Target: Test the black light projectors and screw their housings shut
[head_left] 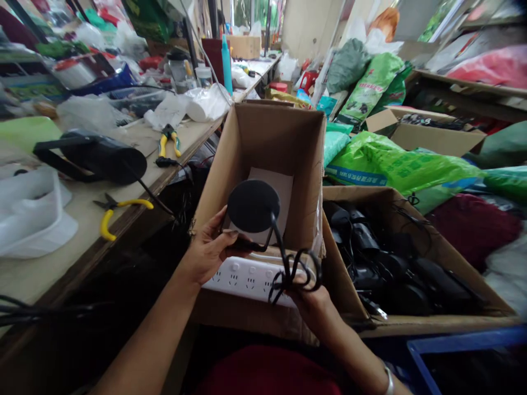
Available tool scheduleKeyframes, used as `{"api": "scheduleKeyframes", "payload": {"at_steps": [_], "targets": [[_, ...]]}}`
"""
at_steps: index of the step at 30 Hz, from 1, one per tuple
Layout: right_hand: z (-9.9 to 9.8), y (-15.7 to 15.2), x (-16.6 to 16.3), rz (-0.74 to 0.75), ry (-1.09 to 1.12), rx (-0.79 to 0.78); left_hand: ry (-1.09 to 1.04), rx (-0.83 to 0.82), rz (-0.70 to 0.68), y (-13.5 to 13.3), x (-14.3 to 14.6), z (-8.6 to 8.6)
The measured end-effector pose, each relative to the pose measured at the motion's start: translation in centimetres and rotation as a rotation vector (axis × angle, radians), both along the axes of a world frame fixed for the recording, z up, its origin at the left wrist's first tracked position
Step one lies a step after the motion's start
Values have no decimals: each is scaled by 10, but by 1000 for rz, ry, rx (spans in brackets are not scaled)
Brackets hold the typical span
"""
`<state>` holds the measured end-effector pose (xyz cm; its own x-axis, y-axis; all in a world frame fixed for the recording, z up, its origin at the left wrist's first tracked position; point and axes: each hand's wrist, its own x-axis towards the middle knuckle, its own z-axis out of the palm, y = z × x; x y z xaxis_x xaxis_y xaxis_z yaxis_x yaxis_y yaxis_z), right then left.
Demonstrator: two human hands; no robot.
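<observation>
My left hand (212, 244) is closed on the bracket of a black cylindrical fixture (253, 206), whose round flat end faces me. It hangs over an open cardboard box (280, 129) with a pale sheet (284, 189) on its bottom. A black cable (279, 236) leaves the fixture near its edge and runs down to a looped bundle. My right hand (313, 304) is closed around that bundle, its fingers partly hidden by the loops. Behind both hands, a white power strip (242, 280) lies along the near side of the box.
On the left workbench (135, 170) lie a similar black fixture (102, 156) with a bracket, yellow-handled pliers (111, 211), another pair (168, 145) and a white plastic tub (37, 219). To the right stands a box (354, 296) of black fixtures. A blue crate (436, 345) edges the lower right.
</observation>
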<state>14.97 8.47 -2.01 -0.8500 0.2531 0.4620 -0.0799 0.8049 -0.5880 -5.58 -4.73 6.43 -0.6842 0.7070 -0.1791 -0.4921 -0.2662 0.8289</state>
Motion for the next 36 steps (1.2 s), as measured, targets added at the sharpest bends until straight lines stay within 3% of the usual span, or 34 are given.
{"api": "scheduleKeyframes", "payload": {"at_steps": [6,13,20,36], "targets": [[-14,-5,5,-9,37,63,15,-14,28,1,-11,-6],[-37,-9,9,-47,47,1,56,-42,23,13,-13,-1],[-50,-9,6,-47,179,57,113,-21,4,20,-17,3],[-41,-13,4,-93,140,53,76,-37,-93,4,-16,-4]]}}
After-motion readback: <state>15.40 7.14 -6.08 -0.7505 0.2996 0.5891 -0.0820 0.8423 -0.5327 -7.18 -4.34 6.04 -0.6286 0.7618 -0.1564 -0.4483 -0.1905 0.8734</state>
